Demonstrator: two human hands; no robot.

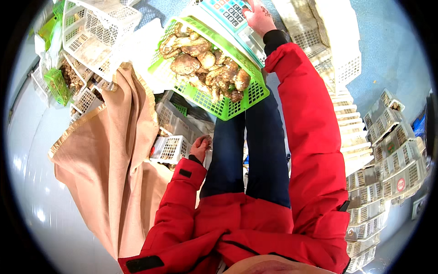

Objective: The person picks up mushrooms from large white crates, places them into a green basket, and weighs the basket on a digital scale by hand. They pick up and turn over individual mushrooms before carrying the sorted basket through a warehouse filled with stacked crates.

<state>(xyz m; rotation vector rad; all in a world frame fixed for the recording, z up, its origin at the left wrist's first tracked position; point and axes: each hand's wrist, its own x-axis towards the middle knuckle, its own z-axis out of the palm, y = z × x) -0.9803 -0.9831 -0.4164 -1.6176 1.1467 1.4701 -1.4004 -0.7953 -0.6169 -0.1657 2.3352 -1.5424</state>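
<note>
A green plastic basket (255,93) full of brown mushrooms (205,66) rests on a weighing scale. My right hand (258,19) reaches forward from a red sleeve and touches the scale's keypad (228,11) with its fingers, holding nothing. At my side, my left hand (200,147) hangs with fingers curled in and nothing in it, close to a white crate (171,148). My dark blue trousers (248,155) and red jacket (310,137) fill the middle of the view.
A tan cloth (114,150) drapes over something at the left. White slatted crates (98,32) lie at the upper left, one small green basket (57,84) among them. Stacks of white and grey crates (388,155) stand at the right on a blue floor (388,45).
</note>
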